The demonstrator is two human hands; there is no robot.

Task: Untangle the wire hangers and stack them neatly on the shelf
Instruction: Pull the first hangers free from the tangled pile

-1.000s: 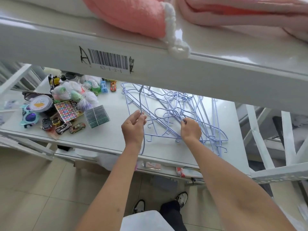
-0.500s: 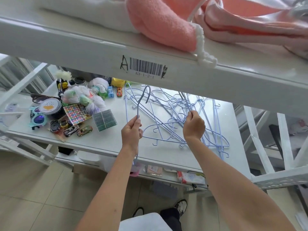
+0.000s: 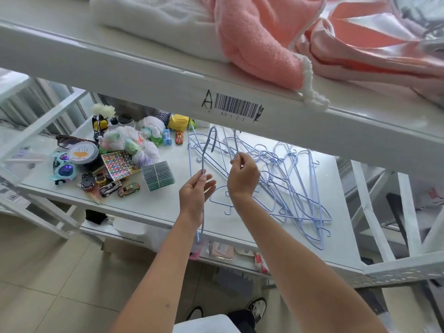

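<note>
Where the white shelf (image 3: pixel 168 203) runs beneath an upper shelf (image 3: pixel 144 68) loaded with pink fabric (image 3: pixel 259 44), a tangled pile of pale blue wire hangers (image 3: pixel 295 188) is spread over its right half, out to the front right corner. One hanger (image 3: pixel 204 159) is held upright above the front edge, its hook topmost, its lower end hanging past that edge. It is pinched by the left hand (image 3: pixel 194 198) along its shank. A strand at the pile's left side is gripped by the right hand (image 3: pixel 242 176), fingers closed. Toy cars (image 3: pixel 120 187) and small clutter are seen at the left end.
</note>
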